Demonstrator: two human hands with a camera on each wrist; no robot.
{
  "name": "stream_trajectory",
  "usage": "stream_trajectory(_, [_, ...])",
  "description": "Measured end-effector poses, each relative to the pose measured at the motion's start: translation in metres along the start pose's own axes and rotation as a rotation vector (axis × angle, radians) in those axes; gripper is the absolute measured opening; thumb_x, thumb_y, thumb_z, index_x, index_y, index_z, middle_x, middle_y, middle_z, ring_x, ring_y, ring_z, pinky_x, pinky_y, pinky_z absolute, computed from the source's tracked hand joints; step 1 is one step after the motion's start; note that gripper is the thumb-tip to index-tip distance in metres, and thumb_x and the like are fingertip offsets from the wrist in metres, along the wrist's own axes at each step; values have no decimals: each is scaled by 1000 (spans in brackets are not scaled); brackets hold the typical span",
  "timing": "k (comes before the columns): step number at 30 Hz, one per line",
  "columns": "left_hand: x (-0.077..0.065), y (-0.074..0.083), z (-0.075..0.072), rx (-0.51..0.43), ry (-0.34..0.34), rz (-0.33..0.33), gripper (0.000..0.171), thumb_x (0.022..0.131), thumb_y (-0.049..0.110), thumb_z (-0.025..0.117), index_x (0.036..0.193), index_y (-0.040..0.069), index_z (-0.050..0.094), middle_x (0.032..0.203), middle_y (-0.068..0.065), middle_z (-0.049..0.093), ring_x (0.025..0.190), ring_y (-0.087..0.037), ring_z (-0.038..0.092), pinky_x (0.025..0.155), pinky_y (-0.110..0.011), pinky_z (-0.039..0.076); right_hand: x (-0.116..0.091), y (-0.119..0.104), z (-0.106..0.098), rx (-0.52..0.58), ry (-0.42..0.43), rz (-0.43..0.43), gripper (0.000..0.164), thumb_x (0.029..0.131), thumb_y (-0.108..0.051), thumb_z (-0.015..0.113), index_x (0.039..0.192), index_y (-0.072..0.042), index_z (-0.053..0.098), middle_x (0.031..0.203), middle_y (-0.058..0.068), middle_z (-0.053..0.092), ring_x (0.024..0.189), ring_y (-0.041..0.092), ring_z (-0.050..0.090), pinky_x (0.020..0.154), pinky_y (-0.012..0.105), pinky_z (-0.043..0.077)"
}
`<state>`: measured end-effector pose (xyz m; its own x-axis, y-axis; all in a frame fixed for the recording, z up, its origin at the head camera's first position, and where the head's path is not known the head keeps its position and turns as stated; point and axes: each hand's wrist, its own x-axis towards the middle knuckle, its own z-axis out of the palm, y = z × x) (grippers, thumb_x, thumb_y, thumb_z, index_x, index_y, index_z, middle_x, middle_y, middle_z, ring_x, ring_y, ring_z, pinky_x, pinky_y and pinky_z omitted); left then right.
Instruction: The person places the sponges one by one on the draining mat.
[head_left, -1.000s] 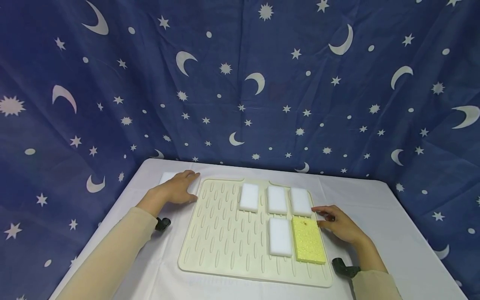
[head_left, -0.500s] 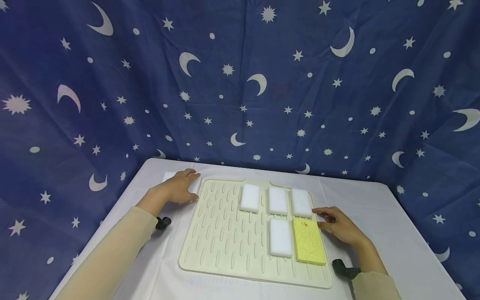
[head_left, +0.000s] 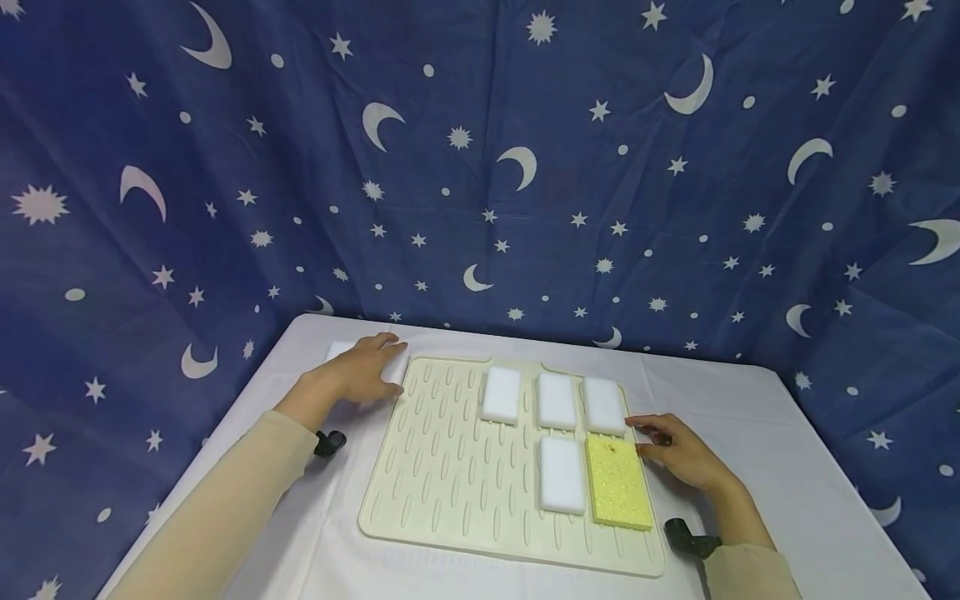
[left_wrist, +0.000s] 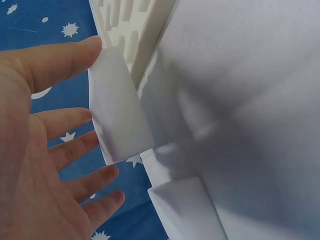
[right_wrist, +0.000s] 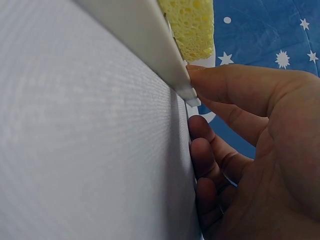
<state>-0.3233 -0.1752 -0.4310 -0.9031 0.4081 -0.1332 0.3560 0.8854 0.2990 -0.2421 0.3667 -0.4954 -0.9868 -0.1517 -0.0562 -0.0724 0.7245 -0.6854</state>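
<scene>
In the head view my left hand [head_left: 363, 369] is beside the mat's far left corner. It spans a white sponge [left_wrist: 120, 102], with the thumb at one corner and the fingertips along the far edge in the left wrist view. My right hand [head_left: 678, 450] rests at the right rim of the cream drying mat [head_left: 442, 467]. Its thumb tip meets the rim beside the yellow sponge [head_left: 618, 483], and the other fingers curl loosely below. On the mat lie white sponges: a back row of three, with a middle one [head_left: 556, 401], and one nearer [head_left: 562, 475] beside the yellow one.
Another white sponge [head_left: 340, 347] lies on the white tablecloth [head_left: 720, 383] at the back left, partly behind the left hand. A blue curtain [head_left: 540, 208] with moons and stars hangs behind the table. Dark wrist-worn devices [head_left: 690, 540] sit below both wrists.
My left hand has shifted slightly to the right toward the mat, and more white shows between its thumb and fingers. The right hand and the sponges on the mat keep their places.
</scene>
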Motion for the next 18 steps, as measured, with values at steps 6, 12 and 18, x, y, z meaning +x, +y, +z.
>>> stream_trajectory(6, [2, 6, 1, 2, 0, 12, 84, 95, 40, 72, 162, 8, 33, 169, -18, 26, 155, -45, 23, 122, -62, 30, 1, 1, 0, -13, 3, 6, 44, 92, -22, 76, 135, -13, 68, 125, 16, 58, 105, 25, 49, 84, 34, 44])
stream_trajectory(12, [1, 16, -1, 5, -7, 26, 85, 94, 42, 72, 163, 10, 34, 169, -16, 26, 156, -43, 23, 122, -61, 29, 1, 0, -1, -9, 1, 5, 44, 93, -21, 76, 135, -13, 68, 124, 15, 58, 104, 25, 48, 83, 35, 43])
stream_trajectory(18, [5, 24, 2, 20, 10, 70, 85, 94, 44, 72, 162, 9, 36, 168, -17, 29, 155, -45, 24, 123, -61, 28, 1, -1, -1, 0, -1, 4, 44, 92, -21, 76, 135, -12, 68, 124, 15, 57, 103, 24, 47, 81, 34, 43])
